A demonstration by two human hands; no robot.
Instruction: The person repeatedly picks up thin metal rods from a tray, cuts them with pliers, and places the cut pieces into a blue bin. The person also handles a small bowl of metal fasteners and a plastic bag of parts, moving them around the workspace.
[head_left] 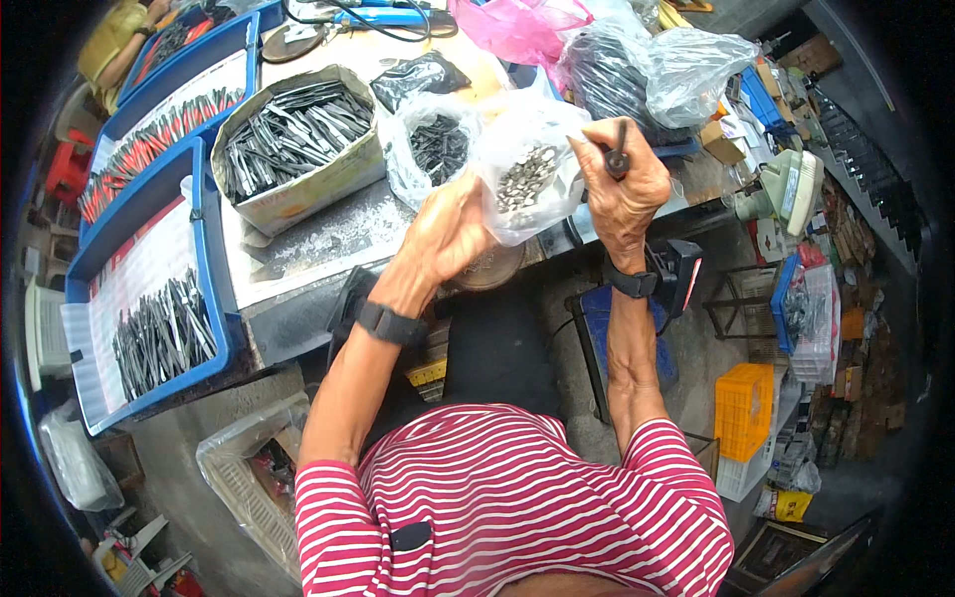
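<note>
A clear plastic bag point(509, 224) full of small silvery metal parts point(527, 181) is at the table's near edge, its mouth open. My left hand point(453, 231) holds the bag's left side, fingers partly hidden behind it. My right hand point(629, 184) is closed on a slim black-handled tool point(617, 159), possibly a screwdriver; its fingertips pinch the bag's right rim. Just left of this bag stands another plastic bag point(400, 164) with small black parts point(441, 149). Farther left, a square container point(298, 204) is heaped with thin black-and-silver pieces point(295, 129).
Blue trays point(211, 261) with black and red-handled pieces line the left side. Behind my hands lie a pink bag point(522, 35), a bag of dark parts point(617, 85) and blue-handled tools point(383, 17). An orange crate point(743, 408) stands low at right. Another person's arm point(129, 50) shows far left.
</note>
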